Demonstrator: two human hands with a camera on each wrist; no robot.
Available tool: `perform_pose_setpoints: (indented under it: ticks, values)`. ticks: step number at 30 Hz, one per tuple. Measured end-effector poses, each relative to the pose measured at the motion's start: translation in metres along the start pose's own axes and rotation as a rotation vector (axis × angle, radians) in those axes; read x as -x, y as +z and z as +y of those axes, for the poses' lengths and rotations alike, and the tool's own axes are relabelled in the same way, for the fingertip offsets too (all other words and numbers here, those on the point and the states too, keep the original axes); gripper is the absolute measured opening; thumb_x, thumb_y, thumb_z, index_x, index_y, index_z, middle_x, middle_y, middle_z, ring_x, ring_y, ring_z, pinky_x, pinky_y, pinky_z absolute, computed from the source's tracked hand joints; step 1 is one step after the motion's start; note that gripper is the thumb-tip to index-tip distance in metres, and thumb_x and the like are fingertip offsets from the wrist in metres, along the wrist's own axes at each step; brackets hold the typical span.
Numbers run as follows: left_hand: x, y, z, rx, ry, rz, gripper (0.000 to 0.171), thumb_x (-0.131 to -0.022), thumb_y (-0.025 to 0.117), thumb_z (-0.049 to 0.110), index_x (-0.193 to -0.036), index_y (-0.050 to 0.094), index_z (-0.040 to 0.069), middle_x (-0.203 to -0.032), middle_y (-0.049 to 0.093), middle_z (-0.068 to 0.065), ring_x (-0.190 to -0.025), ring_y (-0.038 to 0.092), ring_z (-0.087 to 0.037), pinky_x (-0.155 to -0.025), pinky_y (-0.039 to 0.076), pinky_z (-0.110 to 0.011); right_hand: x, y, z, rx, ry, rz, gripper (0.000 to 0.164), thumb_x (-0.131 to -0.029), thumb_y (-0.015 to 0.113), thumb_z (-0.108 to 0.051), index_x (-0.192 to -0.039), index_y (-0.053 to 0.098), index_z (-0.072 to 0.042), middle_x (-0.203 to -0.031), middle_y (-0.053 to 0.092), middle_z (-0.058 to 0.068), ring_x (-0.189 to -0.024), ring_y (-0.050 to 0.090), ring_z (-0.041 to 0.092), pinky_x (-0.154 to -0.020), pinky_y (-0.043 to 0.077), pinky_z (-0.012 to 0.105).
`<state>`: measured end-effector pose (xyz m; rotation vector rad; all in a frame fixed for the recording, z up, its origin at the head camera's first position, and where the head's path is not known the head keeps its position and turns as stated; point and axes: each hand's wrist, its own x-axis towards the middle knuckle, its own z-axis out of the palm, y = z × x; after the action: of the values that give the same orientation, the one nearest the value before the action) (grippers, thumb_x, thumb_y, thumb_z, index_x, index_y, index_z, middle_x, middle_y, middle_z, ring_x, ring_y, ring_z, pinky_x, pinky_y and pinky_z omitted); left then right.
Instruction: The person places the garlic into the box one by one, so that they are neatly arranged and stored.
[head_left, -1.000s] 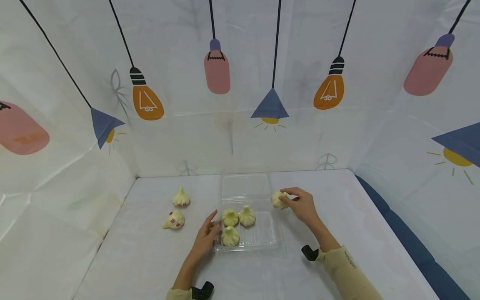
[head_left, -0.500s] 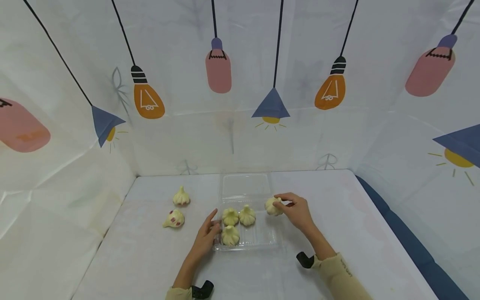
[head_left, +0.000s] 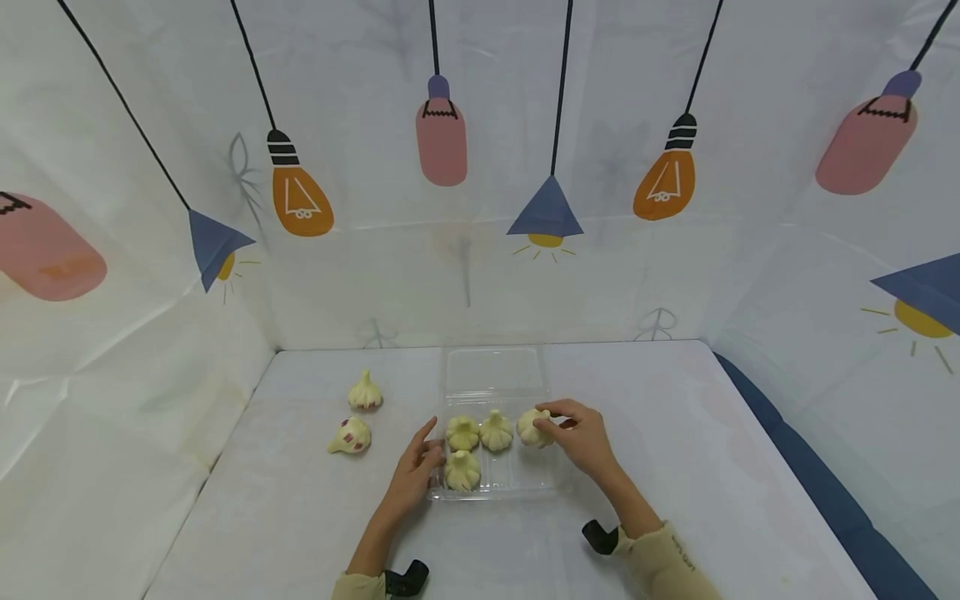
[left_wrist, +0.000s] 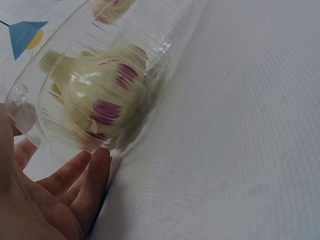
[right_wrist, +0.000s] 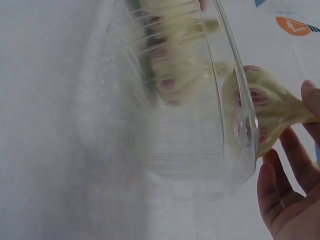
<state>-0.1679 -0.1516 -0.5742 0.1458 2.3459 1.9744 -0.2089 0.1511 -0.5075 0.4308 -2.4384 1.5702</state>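
Note:
In the head view, my right hand (head_left: 585,440) pinches a garlic bulb (head_left: 534,427) between thumb and fingers at the right part of a clear plastic clamshell box (head_left: 517,482). The right wrist view has this garlic bulb (right_wrist: 265,105) at the box rim, its stem by the fingertips. Several garlic bulbs (head_left: 496,431) sit in the left part of the box's base. My left hand (head_left: 411,477) touches the box's left side, fingers relaxed; in the left wrist view, its fingertips (left_wrist: 100,157) meet the clear wall beside a purple-marked garlic bulb (left_wrist: 100,95).
Left of the box, two more garlic bulbs lie on the white table (head_left: 285,508): one upright (head_left: 365,392), one on its side (head_left: 351,435). The box's lid (head_left: 492,369) is folded back, away from me. A printed white sheet (head_left: 375,275) rises behind and at both sides.
My right hand has carried the garlic bulb left and nearer to me, from beyond the box's right edge to over its base. The left hand stays at the box's side.

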Motion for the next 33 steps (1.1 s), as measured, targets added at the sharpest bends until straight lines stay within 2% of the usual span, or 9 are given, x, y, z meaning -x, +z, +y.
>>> perform_pose_setpoints:
  ticks: [7,14,17,29,33]
  values:
    - [0.000,0.001,0.004,0.016,-0.007,-0.014,0.054,-0.104,0.047,0.018,-0.154,0.027,0.010,-0.133,0.049,-0.029,-0.111,0.055,-0.038,-0.077,0.050,-0.040,0.007,0.008,0.001,0.039,0.027,-0.021,0.023,-0.081,0.080,-0.024,-0.101,0.077,-0.014,-0.100,0.071,-0.006,-0.094,0.062,0.018,-0.072,0.052,0.030]
    - [0.009,0.000,0.034,0.011,0.010,-0.037,0.053,-0.104,0.046,0.009,-0.152,0.026,0.001,-0.129,0.049,-0.034,-0.110,0.055,-0.042,-0.079,0.048,-0.040,0.012,0.016,0.001,0.018,0.010,-0.043,0.023,-0.080,0.081,-0.023,-0.099,0.077,-0.013,-0.096,0.071,-0.008,-0.090,0.063,0.017,-0.071,0.051,0.031]
    - [0.011,0.000,0.040,-0.006,0.006,-0.030,0.052,-0.104,0.045,0.009,-0.152,0.027,0.001,-0.129,0.050,-0.033,-0.110,0.055,-0.042,-0.081,0.047,-0.040,0.013,0.021,0.002,0.002,-0.014,-0.054,0.022,-0.079,0.082,-0.020,-0.099,0.077,-0.011,-0.094,0.071,-0.008,-0.087,0.063,0.015,-0.069,0.051,0.030]
    - [0.011,-0.001,0.038,-0.012,0.014,-0.026,0.053,-0.104,0.047,0.012,-0.152,0.027,0.001,-0.129,0.050,-0.033,-0.112,0.055,-0.042,-0.084,0.046,-0.040,0.018,0.033,0.001,-0.032,-0.048,-0.103,0.021,-0.080,0.081,-0.019,-0.099,0.077,-0.010,-0.093,0.071,-0.006,-0.085,0.063,0.017,-0.068,0.050,0.031]
    - [0.011,-0.001,0.037,-0.014,0.011,-0.030,0.054,-0.104,0.047,0.012,-0.152,0.026,0.002,-0.129,0.050,-0.032,-0.111,0.055,-0.041,-0.083,0.046,-0.039,0.020,0.037,0.001,-0.025,-0.067,-0.120,0.021,-0.079,0.081,-0.019,-0.099,0.077,-0.011,-0.093,0.071,-0.007,-0.084,0.063,0.014,-0.068,0.050,0.031]
